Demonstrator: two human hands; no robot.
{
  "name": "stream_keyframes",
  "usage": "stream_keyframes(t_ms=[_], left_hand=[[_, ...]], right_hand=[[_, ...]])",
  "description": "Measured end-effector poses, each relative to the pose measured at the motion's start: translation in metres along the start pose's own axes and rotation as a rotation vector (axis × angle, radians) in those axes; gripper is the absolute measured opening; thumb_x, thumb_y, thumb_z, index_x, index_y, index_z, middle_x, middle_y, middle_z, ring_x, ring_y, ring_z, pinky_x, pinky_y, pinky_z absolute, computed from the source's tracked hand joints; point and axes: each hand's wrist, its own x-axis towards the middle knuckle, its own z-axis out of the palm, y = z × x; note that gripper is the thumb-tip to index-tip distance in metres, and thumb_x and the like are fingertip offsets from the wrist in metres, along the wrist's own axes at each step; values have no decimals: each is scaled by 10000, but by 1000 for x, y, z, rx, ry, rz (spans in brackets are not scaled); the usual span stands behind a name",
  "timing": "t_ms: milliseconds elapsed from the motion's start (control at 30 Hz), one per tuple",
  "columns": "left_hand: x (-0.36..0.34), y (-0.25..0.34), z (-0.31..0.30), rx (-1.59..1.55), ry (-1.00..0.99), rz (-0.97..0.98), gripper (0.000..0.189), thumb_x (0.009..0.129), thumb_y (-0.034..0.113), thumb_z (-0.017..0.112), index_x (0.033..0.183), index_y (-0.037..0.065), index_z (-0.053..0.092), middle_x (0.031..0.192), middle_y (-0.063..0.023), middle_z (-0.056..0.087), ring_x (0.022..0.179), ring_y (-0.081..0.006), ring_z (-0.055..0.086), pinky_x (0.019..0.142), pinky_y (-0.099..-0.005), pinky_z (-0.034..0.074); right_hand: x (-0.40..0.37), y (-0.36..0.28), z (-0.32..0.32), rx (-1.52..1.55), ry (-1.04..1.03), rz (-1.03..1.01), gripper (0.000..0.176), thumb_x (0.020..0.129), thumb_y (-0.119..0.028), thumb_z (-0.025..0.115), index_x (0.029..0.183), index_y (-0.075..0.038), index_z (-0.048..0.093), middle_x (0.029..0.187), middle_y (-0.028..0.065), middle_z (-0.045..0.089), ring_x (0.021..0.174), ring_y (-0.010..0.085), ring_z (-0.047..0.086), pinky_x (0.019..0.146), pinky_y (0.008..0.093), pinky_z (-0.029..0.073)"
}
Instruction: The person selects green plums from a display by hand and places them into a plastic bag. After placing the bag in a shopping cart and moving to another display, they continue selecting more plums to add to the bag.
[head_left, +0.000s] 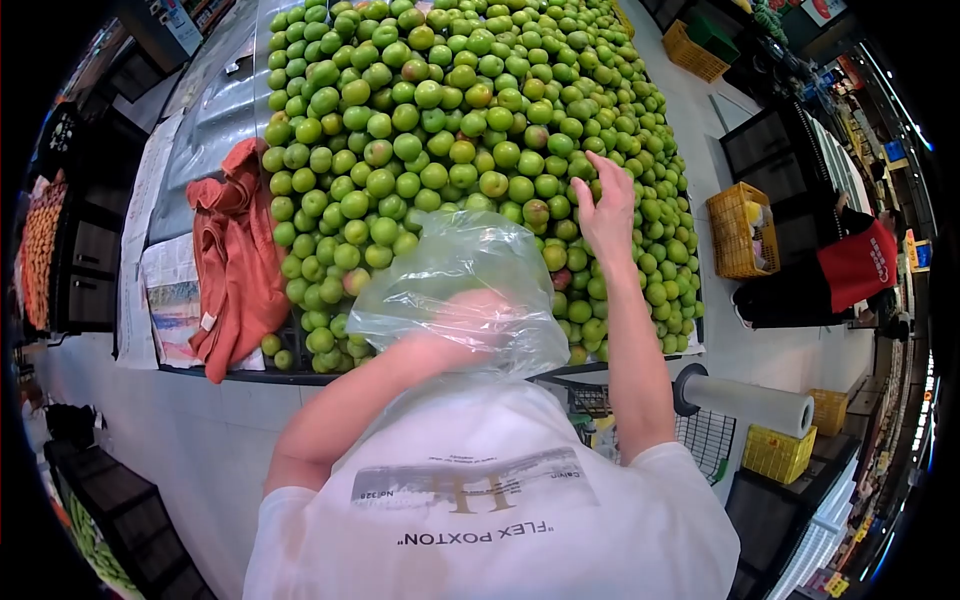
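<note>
A broad heap of green plums [400, 147], a few blushed red, fills the stand in front of me. My left hand [482, 312] shows blurred through a clear plastic bag [470, 245]; it looks closed on the bag, though its fingers are hard to make out. The bag is puffed out over the near plums, with no fruit plainly visible inside it. To the right, my right hand [608, 208] is just over the plums, thumb and fingers apart, holding nothing.
Left of the plums lies a red-orange cloth [235, 265]. A plastic bag roll [750, 403] sticks out near my right side, above a wire basket [706, 440]. Yellow crates [742, 232] stand on the right, where a person in a red top [858, 262] is close by.
</note>
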Motion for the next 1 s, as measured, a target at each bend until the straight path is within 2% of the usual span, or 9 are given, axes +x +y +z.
stream_keyframes(t_ms=[167,300,400,467,600,667,733,833,1000], left_hand=[[-8,12,-1,-251,134,-58,178,920,128,595,1048,66,701,1075,-167,659,993,-385,645,844,-475,524],[-7,-4,12,120,277,124,162,859,135,640,982,40,685,1032,-173,643,976,-377,645,824,-468,531],[-6,-7,10,97,239,52,166,843,129,647,971,29,678,1026,-182,638,989,-376,641,832,-468,534],[-4,-10,13,44,250,17,170,839,119,650,979,26,676,1028,-187,636,996,-375,639,838,-467,535],[-9,-16,16,25,376,108,166,835,43,627,984,8,688,1034,-213,653,978,-398,645,833,-478,519],[-12,-17,4,12,424,146,176,836,24,617,998,-2,680,1024,-214,648,998,-406,635,855,-485,506],[-14,-17,-11,65,314,-48,331,860,63,654,1187,9,651,1115,-206,643,1105,-422,595,978,-474,457],[-18,-17,-15,-30,231,-168,362,921,105,647,1273,21,627,1178,-217,641,1157,-430,586,977,-493,471],[-24,-6,-22,-25,188,-193,369,954,158,649,1308,62,617,1227,-208,618,1146,-436,596,948,-501,495]], right_hand=[[-35,-55,-43,577,-241,303,244,926,-57,701,1165,-9,683,1028,102,712,875,201,687,791,314,552],[-64,-81,-82,943,-224,449,170,897,-17,721,1063,12,699,986,104,730,833,155,687,781,277,552],[-62,-113,-131,871,-189,148,190,870,-12,758,1049,9,698,969,121,726,806,169,693,766,263,552],[-58,-131,-150,966,-532,-108,264,829,-61,809,1067,-21,701,1031,116,713,893,221,697,794,305,558],[-58,-152,-137,633,-707,-289,363,787,-118,838,1117,-63,698,1225,152,650,1017,275,670,844,366,559],[-66,-147,-119,50,-317,-284,448,763,-157,846,1178,-98,686,1388,159,547,1117,286,634,889,400,550],[-70,-138,-107,92,-290,-188,482,781,-113,829,1237,-97,675,1419,167,511,1068,294,648,858,389,552],[-70,-124,-99,462,-488,308,485,839,57,713,1298,-91,662,1279,170,602,906,224,686,803,280,540],[-70,-125,-103,895,-434,397,394,897,108,644,1278,10,644,1173,149,661,947,140,677,842,237,529]])
